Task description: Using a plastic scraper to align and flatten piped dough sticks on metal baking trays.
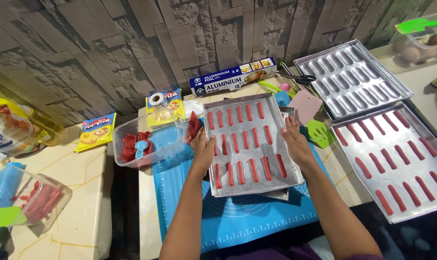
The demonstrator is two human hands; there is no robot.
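Rectangular metal baking tray (276,169) carrying fifteen red dough strips (241,172) in three rows of five, long axis running away from the person, gripped at its side edges by left hand (204,149) and right hand (296,143), above blue silicone mat (237,219).

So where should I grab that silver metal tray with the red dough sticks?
Take the silver metal tray by its two long raised rims, one hand from each side, as the left hand and right hand do; that keeps it level.
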